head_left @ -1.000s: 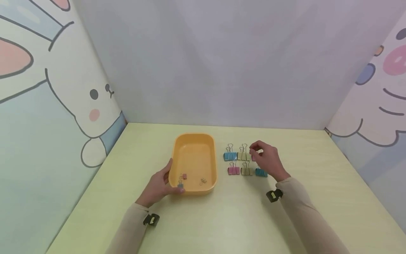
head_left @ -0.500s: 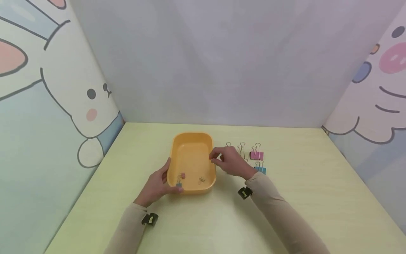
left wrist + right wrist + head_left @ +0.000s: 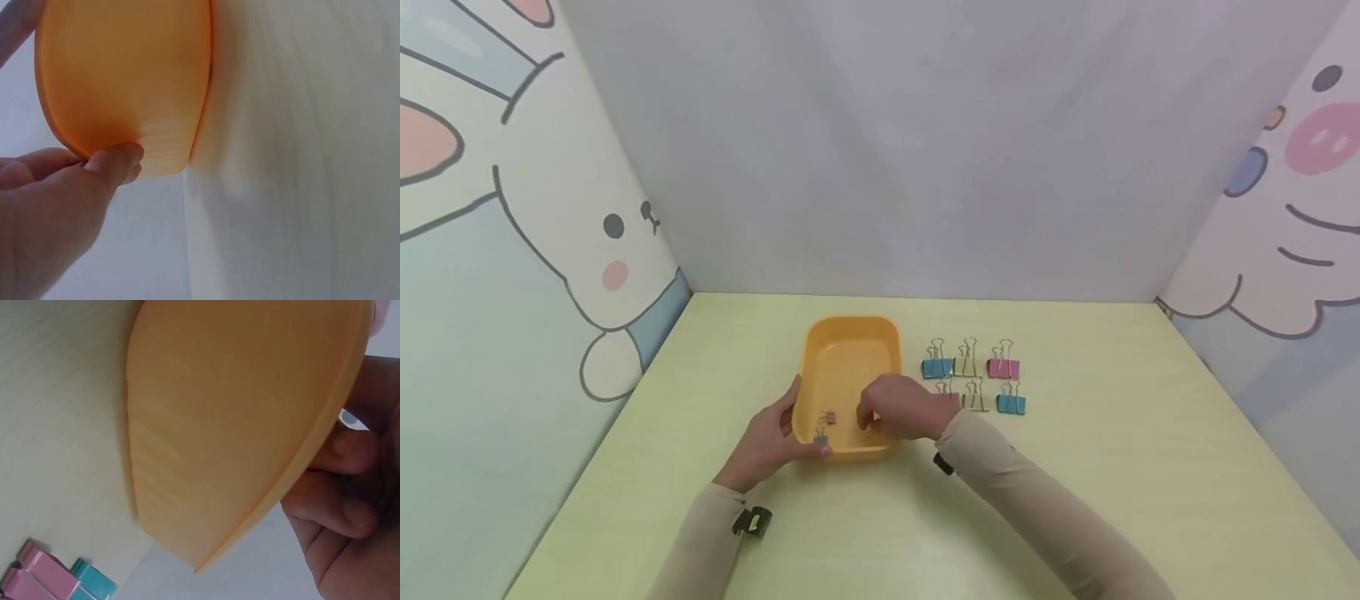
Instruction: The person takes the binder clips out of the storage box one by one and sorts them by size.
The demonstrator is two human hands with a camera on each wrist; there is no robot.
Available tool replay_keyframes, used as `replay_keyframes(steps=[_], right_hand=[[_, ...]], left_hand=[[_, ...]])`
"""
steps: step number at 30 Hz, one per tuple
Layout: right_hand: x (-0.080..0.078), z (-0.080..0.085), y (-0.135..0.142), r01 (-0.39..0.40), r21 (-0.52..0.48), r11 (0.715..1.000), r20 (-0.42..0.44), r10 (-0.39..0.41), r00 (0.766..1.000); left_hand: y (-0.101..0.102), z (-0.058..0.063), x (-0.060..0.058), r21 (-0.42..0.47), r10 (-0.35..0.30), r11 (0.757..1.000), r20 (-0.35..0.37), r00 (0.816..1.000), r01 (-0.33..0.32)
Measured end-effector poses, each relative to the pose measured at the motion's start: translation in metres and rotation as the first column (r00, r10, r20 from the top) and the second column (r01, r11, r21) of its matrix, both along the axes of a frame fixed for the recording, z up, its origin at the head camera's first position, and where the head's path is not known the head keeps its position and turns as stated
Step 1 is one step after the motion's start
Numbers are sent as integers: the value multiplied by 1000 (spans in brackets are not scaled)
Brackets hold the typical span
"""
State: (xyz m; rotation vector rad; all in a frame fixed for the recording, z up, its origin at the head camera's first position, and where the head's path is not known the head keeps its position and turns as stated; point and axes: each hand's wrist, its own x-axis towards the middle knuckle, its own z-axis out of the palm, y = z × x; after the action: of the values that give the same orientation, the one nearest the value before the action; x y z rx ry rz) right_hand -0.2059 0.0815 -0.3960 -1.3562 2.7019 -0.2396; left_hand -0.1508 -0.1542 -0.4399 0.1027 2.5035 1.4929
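A rounded orange plastic tray [image 3: 847, 318] stands on the table, and my left hand [image 3: 767, 442] grips its near left corner, pinching the rim, as the left wrist view also shows. My right hand [image 3: 906, 406] reaches over the right rim into the tray, fingers curled and pointing down near the tray floor. Those fingers cover most of the spot where a small yellow binder clip lay, so whether they pinch it is hidden. A small pink binder clip [image 3: 831, 417] and a small blue binder clip [image 3: 821, 437] lie in the tray's near left part.
Right of the tray, larger binder clips stand in two rows. The back row has a blue clip [image 3: 937, 367], a yellow clip [image 3: 966, 367] and a pink clip [image 3: 1003, 368]. In front are a half-covered pink clip [image 3: 951, 397], a yellow clip [image 3: 976, 402] and a blue clip [image 3: 1011, 404].
My right hand has moved left from the back pink clip, across the tray's right rim and down into the tray. The left hand has kept its hold on the tray.
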Motion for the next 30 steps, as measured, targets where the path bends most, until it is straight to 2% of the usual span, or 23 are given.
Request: replay_keyframes(steps=[4,9,20,27,30], right_hand=[[1,-3,-9,2,87,996,-32,1,999],[0,-7,-14,36,126,991,-14,-34,999],[-6,-9,-15,35,123,992,-63,-28,998],[-10,-13,-14,41,106,994,-47,-37,998],[-11,-16,-14,37,102,994,-69,-30,997]], left_hand=[[-1,-1,0,9,-4,1000,-1,1000,4],[-1,-1,2,14,-6,1000,9,1000,6],[-1,3,0,-10,-2,1000,4,1000,2],[-1,1,1,5,-5,1000,2,1000,5],[-1,1,1,11,-12,1000,-7,1000,12]])
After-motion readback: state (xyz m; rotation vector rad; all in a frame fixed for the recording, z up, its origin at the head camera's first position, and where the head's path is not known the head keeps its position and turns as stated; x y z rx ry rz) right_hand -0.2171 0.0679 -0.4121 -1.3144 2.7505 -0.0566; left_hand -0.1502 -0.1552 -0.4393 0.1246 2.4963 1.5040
